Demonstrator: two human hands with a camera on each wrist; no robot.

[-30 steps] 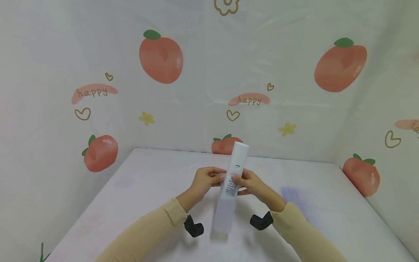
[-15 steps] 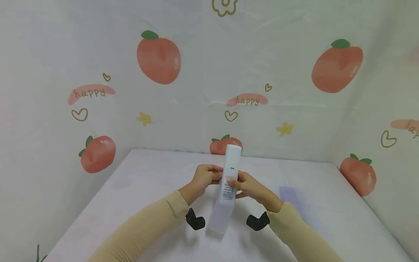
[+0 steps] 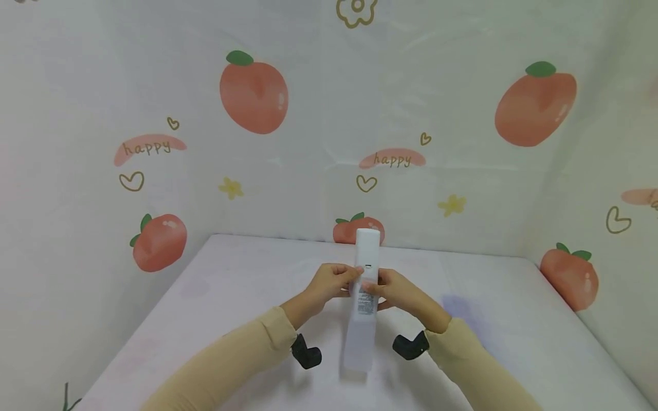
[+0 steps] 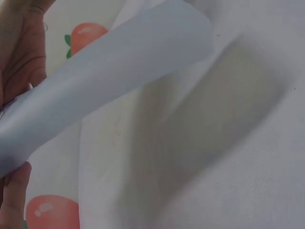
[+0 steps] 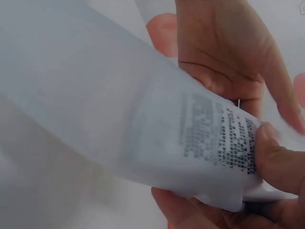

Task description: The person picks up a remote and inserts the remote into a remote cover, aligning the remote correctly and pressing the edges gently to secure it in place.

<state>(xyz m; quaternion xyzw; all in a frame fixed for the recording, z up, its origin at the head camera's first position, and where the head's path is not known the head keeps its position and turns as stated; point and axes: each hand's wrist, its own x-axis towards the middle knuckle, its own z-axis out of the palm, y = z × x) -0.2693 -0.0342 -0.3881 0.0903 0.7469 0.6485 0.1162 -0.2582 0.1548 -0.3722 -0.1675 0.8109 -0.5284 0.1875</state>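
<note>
A long white device (image 3: 367,245) with a small dark slot and a block of fine print stands nearly upright between both hands. Its lower end sits inside a frosted plastic sleeve (image 3: 358,345), which hangs limp towards the table; in the left wrist view the sleeve (image 4: 114,67) spans the upper left. My left hand (image 3: 329,283) pinches the device's left edge, thumb on the front face. From the right, my right hand (image 3: 403,294) grips it, its thumb (image 5: 281,160) beside the print (image 5: 231,136). In the right wrist view, the sleeve blurs part of that print.
A white cloth-covered table (image 3: 247,251) lies beneath the hands, with a faint purple patch (image 3: 465,314) at right. Behind and beside it hangs a white curtain (image 3: 319,103) printed with red fruit. Black wrist mounts (image 3: 410,346) jut from the sleeves' cuffs.
The device has swung from leaning right to nearly upright. My left thumb has moved from the edge onto its front face. My right hand keeps its grip.
</note>
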